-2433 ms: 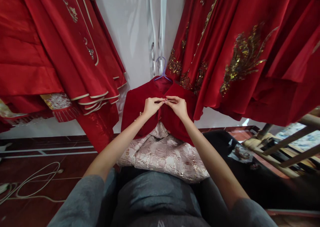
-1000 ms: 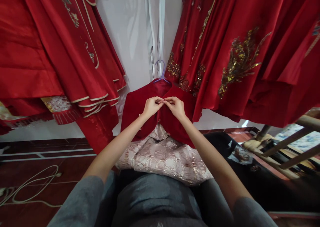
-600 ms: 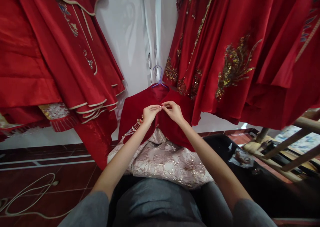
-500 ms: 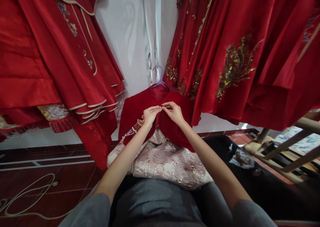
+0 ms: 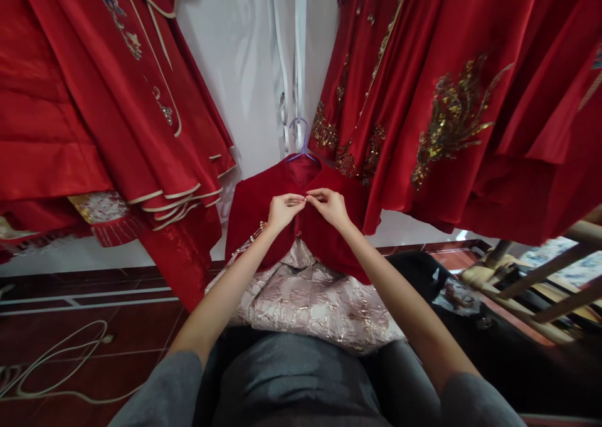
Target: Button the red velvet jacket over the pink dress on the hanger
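Note:
A short red jacket [image 5: 249,209] hangs in front of me on a purple hanger [image 5: 303,155]. My left hand [image 5: 284,211] pinches the jacket's front edge near the top of the opening. From the other side my right hand [image 5: 332,207] pinches the facing edge, and the fingertips of both hands almost meet. Something small and pale shows between them, too small to name. Below the hands, a small shiny fastening [image 5: 298,234] sits on the jacket's front. Beaded tassels [image 5: 254,234] lie by my left wrist, partly covered. Pink-and-white brocade fabric [image 5: 324,308] spreads over my lap beneath the jacket.
Red garments with pale piping [image 5: 188,120] hang at left, and red garments with gold sequins [image 5: 446,120] at right. A white cable [image 5: 61,345] loops on the tiled floor. At right are a clear plastic bag [image 5: 456,296] on black material and a wooden frame [image 5: 559,270].
Both hands stay at the jacket's front opening, with the fingertips shifted slightly. My left wrist has turned, covering more of the beaded tassels. The view has moved a little.

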`<state>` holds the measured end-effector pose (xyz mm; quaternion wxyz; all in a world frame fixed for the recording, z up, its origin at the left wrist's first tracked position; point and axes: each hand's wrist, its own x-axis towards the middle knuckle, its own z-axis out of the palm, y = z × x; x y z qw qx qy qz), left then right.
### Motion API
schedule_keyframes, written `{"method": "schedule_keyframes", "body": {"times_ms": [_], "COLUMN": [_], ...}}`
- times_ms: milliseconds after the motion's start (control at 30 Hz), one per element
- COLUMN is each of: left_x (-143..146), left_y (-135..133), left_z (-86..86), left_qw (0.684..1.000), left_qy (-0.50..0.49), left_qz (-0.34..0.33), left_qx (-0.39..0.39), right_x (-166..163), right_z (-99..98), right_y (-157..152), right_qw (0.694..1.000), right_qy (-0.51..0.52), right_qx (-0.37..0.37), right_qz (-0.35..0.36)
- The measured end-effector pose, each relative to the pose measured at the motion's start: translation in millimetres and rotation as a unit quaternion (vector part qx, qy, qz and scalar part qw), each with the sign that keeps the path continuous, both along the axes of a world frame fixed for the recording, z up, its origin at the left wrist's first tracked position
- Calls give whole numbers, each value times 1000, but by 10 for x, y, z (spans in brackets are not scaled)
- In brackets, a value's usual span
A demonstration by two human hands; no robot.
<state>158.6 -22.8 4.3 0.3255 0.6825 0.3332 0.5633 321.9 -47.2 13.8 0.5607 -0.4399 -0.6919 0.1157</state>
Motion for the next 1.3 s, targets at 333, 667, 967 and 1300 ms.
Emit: {"method": "schedule_keyframes", "body": {"times_ms": [333, 667, 967, 1300], "left_x": [-84, -166, -186, -191], "left_y": [-17, 36, 136, 359], "left_z": [68, 176, 306, 295], "left_qw": [997, 978, 935, 931], "left_qy": [61, 178, 305, 322], "left_qz": [-5, 15, 2, -18], "left_qx": [37, 108, 183, 171], "right_x": [-35, -97, -148, -168], "right_z": [38, -33, -192, -281], "right_y": [-134, -126, -38, 106], "right_qw": [999, 998, 998, 996], "right_qy": [-13, -16, 0, -12], "right_qx": [13, 16, 19, 42], "right_qz": [-37, -56, -62, -76]}}
